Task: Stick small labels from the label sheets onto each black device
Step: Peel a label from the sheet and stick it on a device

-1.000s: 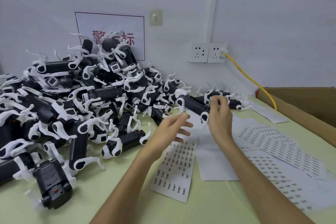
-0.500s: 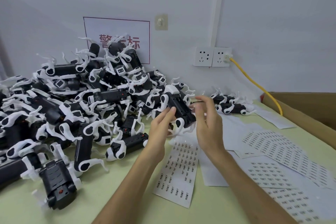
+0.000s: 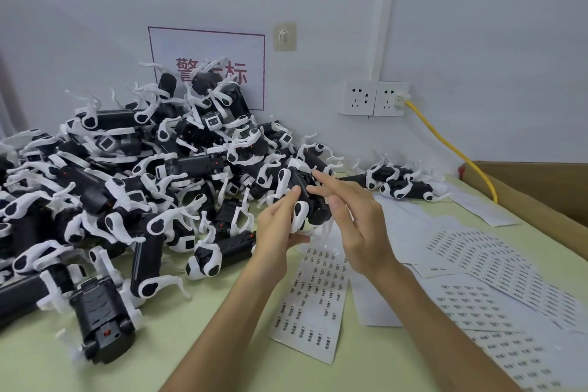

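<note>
Held item: black plastic device with white clip arms (image 3: 304,191), lifted just above the pale green table (image 3: 38,356) near its middle, at the foot of the heap.
Left hand (image 3: 280,229): fingers and thumb curled round the device's lower end, gripping it.
Right hand (image 3: 359,229): fingers straight, holding nothing. The index fingertip touches the device's upper face and the thumb is just beside its body.
Label on held device: too small to make out. Judged step: pressing a label down.
Heap: many black devices with white clips (image 3: 143,188), covering the left half of the table up to the far edge. Cannot tell whether they are labelled.
Separate group: a few like devices (image 3: 401,184) at the far edge, apart from the heap. Possibly the finished ones (judgement only).
Label sheets: white sheet of small printed labels (image 3: 315,302) by the near edge between the forearms. More printed sheets (image 3: 477,267) spread toward the right edge, mostly full.
Progress: judged early, with the heap far larger than the separate group.
Surroundings: brown cardboard box (image 3: 541,191) at the right edge.
</note>
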`<act>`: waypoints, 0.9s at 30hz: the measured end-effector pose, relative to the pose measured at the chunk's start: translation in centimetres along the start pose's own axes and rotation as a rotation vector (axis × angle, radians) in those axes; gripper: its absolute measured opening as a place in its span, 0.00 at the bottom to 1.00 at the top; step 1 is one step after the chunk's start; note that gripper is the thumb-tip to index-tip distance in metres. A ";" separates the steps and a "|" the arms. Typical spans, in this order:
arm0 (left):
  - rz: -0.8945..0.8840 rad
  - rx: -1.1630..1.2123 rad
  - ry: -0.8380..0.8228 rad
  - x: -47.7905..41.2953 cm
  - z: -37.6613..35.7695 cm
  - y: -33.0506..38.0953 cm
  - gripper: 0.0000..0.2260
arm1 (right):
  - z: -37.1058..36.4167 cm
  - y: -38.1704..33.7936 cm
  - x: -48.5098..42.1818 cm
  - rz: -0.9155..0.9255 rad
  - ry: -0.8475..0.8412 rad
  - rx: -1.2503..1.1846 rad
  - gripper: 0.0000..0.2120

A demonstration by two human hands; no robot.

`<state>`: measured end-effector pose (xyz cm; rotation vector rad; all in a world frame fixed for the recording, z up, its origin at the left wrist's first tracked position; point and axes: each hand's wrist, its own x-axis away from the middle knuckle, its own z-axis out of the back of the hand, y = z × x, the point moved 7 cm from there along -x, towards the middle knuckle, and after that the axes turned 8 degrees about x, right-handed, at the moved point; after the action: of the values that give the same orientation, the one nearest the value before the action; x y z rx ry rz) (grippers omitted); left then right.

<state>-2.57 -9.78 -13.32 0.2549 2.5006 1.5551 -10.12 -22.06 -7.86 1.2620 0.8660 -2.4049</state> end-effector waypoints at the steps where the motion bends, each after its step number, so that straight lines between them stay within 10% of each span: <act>1: -0.025 -0.036 -0.005 0.0 -0.1 0.0 0.12 | -0.2 0.1 -0.1 0.000 -0.020 0.017 0.21; 8: -0.051 -0.207 -0.065 0.0 -0.9 -0.6 0.22 | -0.7 1.0 -0.4 -0.104 -0.048 -0.025 0.21; 14: 0.059 -0.057 -0.108 0.3 -1.2 -0.9 0.11 | -0.5 2.0 -0.1 -0.200 0.032 -0.184 0.20; 27: 0.188 0.479 -0.175 0.1 -1.3 -0.2 0.19 | -0.5 1.5 0.1 -0.198 0.046 -0.239 0.18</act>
<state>-3.05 -10.97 -12.99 0.6766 2.7287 0.9093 -9.13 -22.88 -8.75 1.1922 1.3039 -2.3366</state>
